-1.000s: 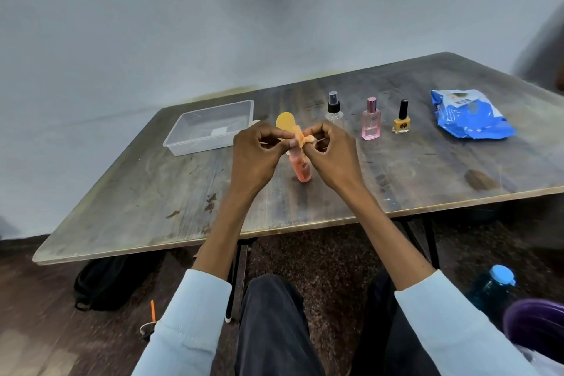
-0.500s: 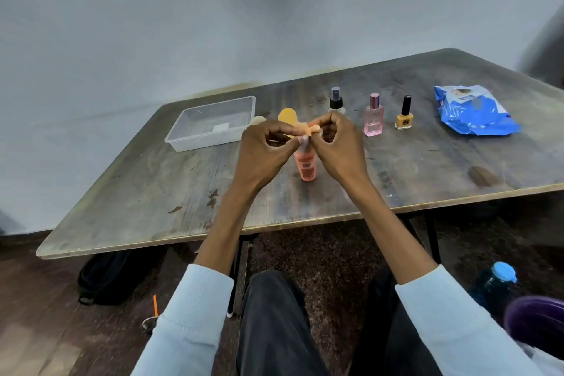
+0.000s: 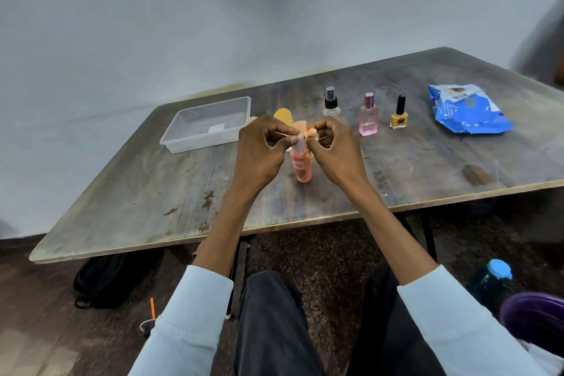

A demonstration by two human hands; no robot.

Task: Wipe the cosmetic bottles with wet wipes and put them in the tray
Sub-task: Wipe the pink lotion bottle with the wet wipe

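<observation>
While both grips pinch thin wipe | left hand | right hand | cylindrical peach bottle upright

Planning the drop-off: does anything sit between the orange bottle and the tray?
Nothing visible blocks it. The orange bottle, under both hands, stands right of the clear tray; only bare table lies between. The yellow-capped item sits behind.

Not much different from a second ago; left hand and right hand now sit a bit lower over the orange bottle, pinching the peach wipe right at its top; wipe looks more bunched between the fingertips; bottle now stands straighter on the table, less tilted than before.
</observation>
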